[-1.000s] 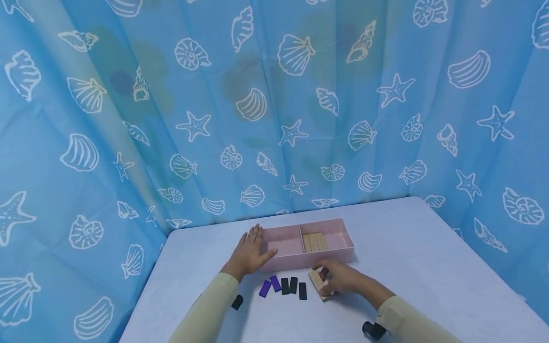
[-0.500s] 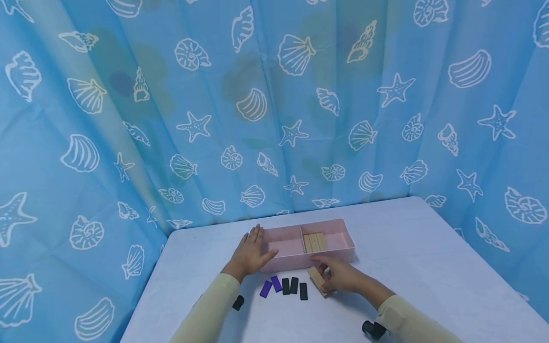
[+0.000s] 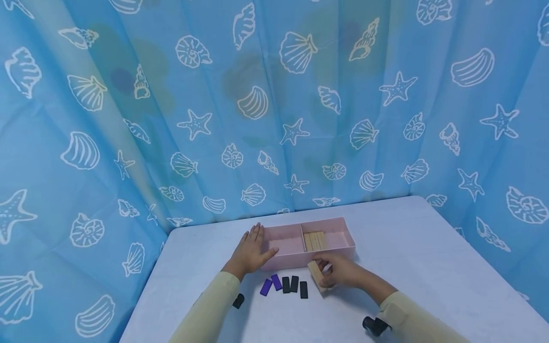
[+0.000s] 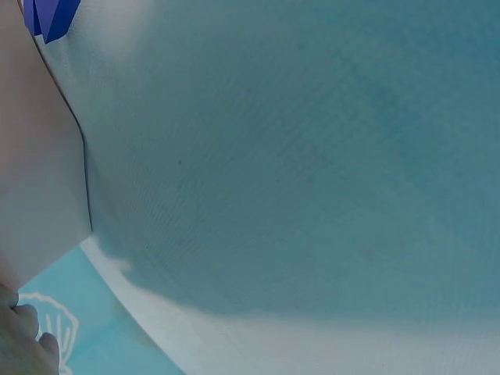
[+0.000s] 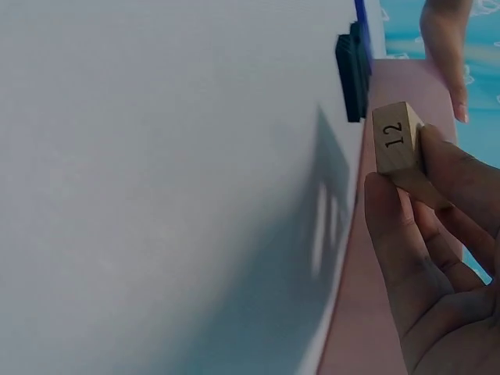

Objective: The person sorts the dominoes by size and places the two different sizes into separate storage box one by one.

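Observation:
My right hand [image 3: 340, 271] pinches a wooden block [image 3: 317, 275] in front of the pink box [image 3: 291, 261]. In the right wrist view the block [image 5: 397, 139] shows a "12" on its end, held between the thumb and fingers of the right hand [image 5: 437, 258]. With fingers spread, my left hand [image 3: 249, 252] rests on the box's left end. Several wooden blocks [image 3: 315, 241] lie side by side in the box's right compartment, against the divider. The left compartment holds nothing visible. Only some fingertips of the left hand [image 4: 27, 336] show in the left wrist view.
Two purple pieces [image 3: 266, 287] and three black pieces [image 3: 303, 289] lie on the white table [image 3: 411, 247] in front of the box. A blue curtain [image 3: 274, 95] with shell prints hangs behind and at the sides.
The right hand has raised the wooden block slightly off the table and closer to the box's front wall. My left hand has stayed on the box.

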A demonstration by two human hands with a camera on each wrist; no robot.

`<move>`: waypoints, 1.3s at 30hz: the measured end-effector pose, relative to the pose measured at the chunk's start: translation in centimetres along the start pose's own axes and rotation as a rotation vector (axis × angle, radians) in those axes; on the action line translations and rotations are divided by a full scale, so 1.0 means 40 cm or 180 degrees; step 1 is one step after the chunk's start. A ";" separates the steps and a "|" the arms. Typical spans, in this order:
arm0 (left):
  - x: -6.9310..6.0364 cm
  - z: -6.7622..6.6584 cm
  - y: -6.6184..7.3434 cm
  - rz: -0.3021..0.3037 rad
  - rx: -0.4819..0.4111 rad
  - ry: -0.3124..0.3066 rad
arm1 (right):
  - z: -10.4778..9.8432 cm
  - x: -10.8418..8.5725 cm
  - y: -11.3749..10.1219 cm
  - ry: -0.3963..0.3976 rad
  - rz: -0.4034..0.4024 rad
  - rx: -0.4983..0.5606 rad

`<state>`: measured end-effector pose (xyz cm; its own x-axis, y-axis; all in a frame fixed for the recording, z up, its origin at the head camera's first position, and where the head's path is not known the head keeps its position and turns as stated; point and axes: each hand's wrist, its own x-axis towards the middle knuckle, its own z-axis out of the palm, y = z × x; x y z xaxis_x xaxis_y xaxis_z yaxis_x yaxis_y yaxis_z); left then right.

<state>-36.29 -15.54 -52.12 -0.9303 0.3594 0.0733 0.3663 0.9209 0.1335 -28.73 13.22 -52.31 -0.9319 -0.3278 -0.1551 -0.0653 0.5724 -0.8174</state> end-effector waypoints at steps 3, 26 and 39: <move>-0.001 0.001 0.000 -0.0007 -0.0021 -0.0011 | -0.013 0.000 -0.007 0.0025 -0.0010 -0.0018; -0.006 -0.001 0.004 -0.0014 0.0021 -0.0038 | -0.120 -0.002 -0.025 0.0148 -0.0150 0.0057; -0.006 -0.006 0.004 0.0009 0.0037 0.0001 | -0.194 0.039 -0.007 0.0229 0.0047 0.0062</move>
<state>-36.02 -15.49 -51.89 -0.9292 0.3621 0.0740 0.3688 0.9215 0.1218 -32.95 18.38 -48.04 -0.9560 -0.2643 -0.1276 -0.0451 0.5619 -0.8260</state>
